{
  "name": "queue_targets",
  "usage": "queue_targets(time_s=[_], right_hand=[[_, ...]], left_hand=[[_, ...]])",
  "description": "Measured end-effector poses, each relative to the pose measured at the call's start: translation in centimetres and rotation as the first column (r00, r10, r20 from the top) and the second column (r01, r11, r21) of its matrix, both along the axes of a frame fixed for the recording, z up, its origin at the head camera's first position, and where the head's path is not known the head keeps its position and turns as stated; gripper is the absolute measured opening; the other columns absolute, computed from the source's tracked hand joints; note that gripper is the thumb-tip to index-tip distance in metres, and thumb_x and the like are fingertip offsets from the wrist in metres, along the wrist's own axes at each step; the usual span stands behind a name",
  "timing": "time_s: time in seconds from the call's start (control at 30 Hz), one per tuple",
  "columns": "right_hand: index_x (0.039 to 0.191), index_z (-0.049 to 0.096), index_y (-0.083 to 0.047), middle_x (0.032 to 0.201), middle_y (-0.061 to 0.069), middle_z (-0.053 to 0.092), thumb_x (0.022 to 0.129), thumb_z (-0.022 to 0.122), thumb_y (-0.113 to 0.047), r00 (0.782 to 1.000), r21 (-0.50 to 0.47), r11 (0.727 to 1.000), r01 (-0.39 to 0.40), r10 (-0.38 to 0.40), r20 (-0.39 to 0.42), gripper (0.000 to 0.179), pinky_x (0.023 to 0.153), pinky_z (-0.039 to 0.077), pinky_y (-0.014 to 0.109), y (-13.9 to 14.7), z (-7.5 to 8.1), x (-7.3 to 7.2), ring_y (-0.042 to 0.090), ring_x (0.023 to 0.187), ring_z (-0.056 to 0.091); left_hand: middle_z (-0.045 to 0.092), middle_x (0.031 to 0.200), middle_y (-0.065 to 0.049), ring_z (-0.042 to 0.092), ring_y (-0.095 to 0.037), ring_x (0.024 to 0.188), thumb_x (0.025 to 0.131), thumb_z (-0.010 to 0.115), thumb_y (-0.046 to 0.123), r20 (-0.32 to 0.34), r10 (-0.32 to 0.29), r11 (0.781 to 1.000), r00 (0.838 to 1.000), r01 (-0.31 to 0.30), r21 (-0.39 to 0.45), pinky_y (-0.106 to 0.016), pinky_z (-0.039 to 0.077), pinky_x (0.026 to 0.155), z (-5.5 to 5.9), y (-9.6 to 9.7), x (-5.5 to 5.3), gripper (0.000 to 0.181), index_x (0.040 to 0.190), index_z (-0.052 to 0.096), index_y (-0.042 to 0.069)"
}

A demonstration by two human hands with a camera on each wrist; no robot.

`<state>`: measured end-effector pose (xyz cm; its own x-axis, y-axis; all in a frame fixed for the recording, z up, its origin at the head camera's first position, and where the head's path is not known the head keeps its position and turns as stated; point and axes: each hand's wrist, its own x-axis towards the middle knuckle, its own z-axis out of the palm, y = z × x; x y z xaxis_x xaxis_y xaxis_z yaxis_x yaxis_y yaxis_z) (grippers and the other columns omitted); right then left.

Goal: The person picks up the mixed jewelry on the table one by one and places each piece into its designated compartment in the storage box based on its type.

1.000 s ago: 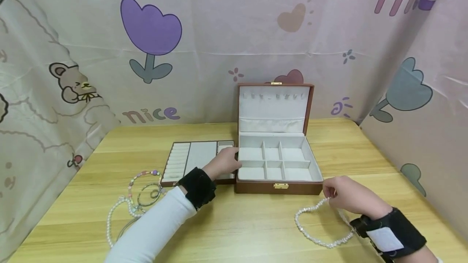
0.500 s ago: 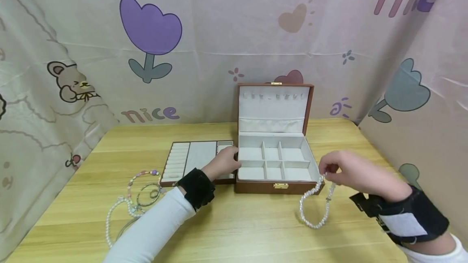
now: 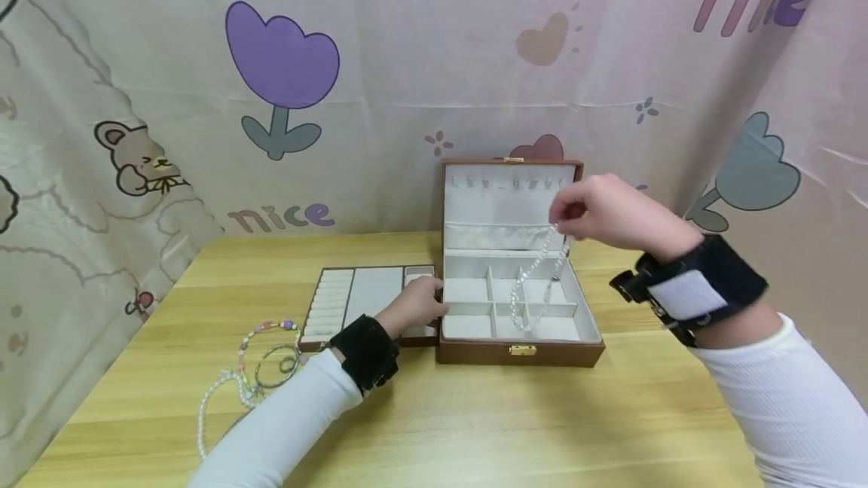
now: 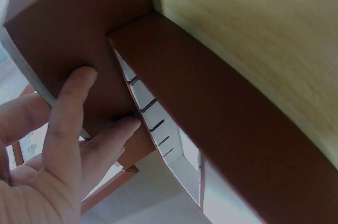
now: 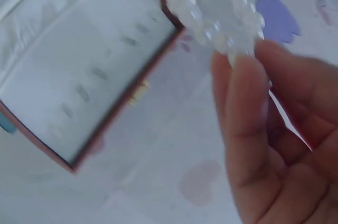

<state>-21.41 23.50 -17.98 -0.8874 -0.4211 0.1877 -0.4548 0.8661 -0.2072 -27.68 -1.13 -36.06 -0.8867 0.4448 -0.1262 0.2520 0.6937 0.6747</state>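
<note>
On the wooden table (image 3: 475, 428), right hand (image 3: 603, 211) pinches a bead necklace (image 3: 536, 277) above the jewelry box (image 3: 518, 352); left hand (image 3: 414, 306) flat against it.

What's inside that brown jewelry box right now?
The open jewelry box has pale lined compartments that look bare. A bead necklace, pinched by the right hand, dangles over the middle ones. The strand hides the spot beneath its lower end.

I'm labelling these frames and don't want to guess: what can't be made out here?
- Head view: the left hand covers part of the tray beside the jewelry box; its fingertips are hidden.
- Right wrist view: the bead necklace is blurred and cut off by the top edge.
- Head view: the lid hooks are too small to count.
- Head view: the jewelry pile is tangled.
</note>
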Motion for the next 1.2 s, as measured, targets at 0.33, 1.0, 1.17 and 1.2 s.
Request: queue_targets(time_s=[0.33,1.0,1.17,1.2], right_hand=[[0.093,0.069,0.0,0.091,0.017,0.068,0.084,0.06,-0.001,0.979,-0.187,0.98,0.07,-0.103,-0.175,0.013,0.077,0.051,0.04,-1.2,-2.7,-6.6,0.026,0.084,0.062],[0.093,0.07,0.004,0.094,0.021,0.069,0.086,0.059,-0.002,0.885,-0.384,0.885,0.264,-0.38,-0.268,0.015,0.074,0.052,0.042,-0.9,-6.6,-12.4,0.034,0.086,0.063],[0.093,0.07,0.004,0.092,0.021,0.069,0.086,0.059,-0.002,0.874,-0.396,0.873,0.284,-0.405,-0.268,0.015,0.073,0.052,0.043,-0.8,-7.1,-12.6,0.034,0.085,0.063],[0.093,0.07,0.004,0.092,0.021,0.069,0.087,0.058,-0.003,0.872,-0.399,0.871,0.288,-0.411,-0.266,0.015,0.074,0.052,0.043,-0.8,-7.2,-12.7,0.034,0.085,0.063]], left_hand=[[0.038,0.064,-0.001,0.037,-0.012,0.052,0.086,0.056,0.003,-0.006,-0.025,1.0,1.0,0.024,-0.017,-0.022,0.033,0.049,0.4,0.0,0.2,0.018,0.072,0.045,0.006],[0.042,0.07,-0.004,0.04,-0.013,0.055,0.086,0.056,0.002,-0.009,-0.029,0.999,1.0,0.029,0.026,-0.022,0.035,0.05,0.2,0.0,1.0,0.006,0.088,0.053,-0.002],[0.054,0.088,-0.012,0.043,-0.013,0.057,0.086,0.057,0.003,-0.002,-0.017,1.0,1.0,0.017,0.02,-0.022,0.037,0.051,0.1,0.0,1.0,0.024,0.106,0.055,-0.009],[0.055,0.09,-0.013,0.043,-0.013,0.057,0.086,0.057,0.003,-0.006,-0.017,1.0,1.0,0.017,0.019,-0.022,0.037,0.052,0.0,0.0,1.0,0.024,0.107,0.055,-0.009]])
